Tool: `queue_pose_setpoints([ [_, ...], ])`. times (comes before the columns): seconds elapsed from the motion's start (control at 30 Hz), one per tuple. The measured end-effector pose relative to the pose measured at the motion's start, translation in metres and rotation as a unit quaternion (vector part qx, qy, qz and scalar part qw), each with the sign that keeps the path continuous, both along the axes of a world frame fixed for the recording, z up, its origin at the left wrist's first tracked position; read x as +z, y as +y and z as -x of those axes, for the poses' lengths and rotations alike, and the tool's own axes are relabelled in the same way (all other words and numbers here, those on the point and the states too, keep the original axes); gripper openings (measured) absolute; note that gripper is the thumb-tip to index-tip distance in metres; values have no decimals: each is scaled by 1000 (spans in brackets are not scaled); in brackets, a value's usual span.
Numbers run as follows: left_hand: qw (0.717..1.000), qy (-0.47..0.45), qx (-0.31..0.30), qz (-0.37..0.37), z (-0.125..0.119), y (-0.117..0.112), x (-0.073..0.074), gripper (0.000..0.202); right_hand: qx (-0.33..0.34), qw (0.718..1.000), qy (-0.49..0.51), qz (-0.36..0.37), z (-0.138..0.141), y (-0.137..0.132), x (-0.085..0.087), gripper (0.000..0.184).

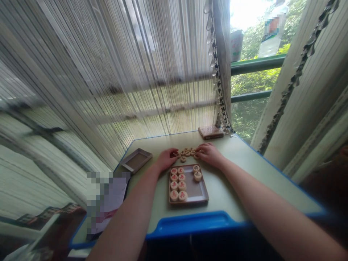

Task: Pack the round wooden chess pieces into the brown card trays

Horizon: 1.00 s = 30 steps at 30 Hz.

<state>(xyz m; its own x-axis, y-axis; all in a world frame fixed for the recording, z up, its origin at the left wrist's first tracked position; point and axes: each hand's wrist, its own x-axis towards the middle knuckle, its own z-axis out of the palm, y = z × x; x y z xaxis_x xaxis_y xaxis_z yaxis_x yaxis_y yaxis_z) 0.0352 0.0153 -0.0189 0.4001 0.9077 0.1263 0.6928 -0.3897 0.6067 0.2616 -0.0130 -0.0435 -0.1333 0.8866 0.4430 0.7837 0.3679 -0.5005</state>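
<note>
Loose Chinese chess pieces (187, 153) lie in a small cluster past the tray, between my hands. My left hand (166, 158) is at the cluster's left side, its thumb and fingers curled at a piece on that edge. On the right side my right hand (208, 153) bends its fingers over another piece, whose face is mostly hidden. Nearer me sits a shallow box tray (191, 201). Two columns of red-marked pieces (178, 184) fill its left side. Two dark-marked pieces (197, 173) stand at its upper right.
An open box lid (136, 160) lies on the table's left, with a dark-edged tablet-like object (111, 203), partly blurred out, nearer me. A flat closed box (210, 132) rests at the far edge. The pale table (261, 188) has a blue rim. String curtains (136, 72) hang behind.
</note>
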Motion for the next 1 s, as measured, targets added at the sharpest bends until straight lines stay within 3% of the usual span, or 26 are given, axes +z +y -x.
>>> queue_pose_setpoints([
  [0.23, 1000, -21, -9, 17, 2, 0, -1, 39, -73, 994, 25, 82, -9, -6, 9, 32],
  [0.47, 998, -53, -13, 43, 2, 3, -7, 44, 15, 993, -6, 120, -13, -15, 14, 34],
  [0.6, 997, -60, -3, 44, 2, 3, -7, 41, 20, 994, -24, 100, -14, -15, 12, 32],
  [0.77, 997, -69, 12, 42, 2, 4, -8, 37, -56, 996, -19, 60, -17, -11, 10, 37],
  [0.87, 996, -76, 11, 44, 2, 3, -8, 35, -108, 991, -36, 72, -20, -9, 10, 42],
  [1.0, 996, -85, 8, 30, 3, 1, -10, 33, -95, 990, -46, 98, -19, -8, 10, 38],
])
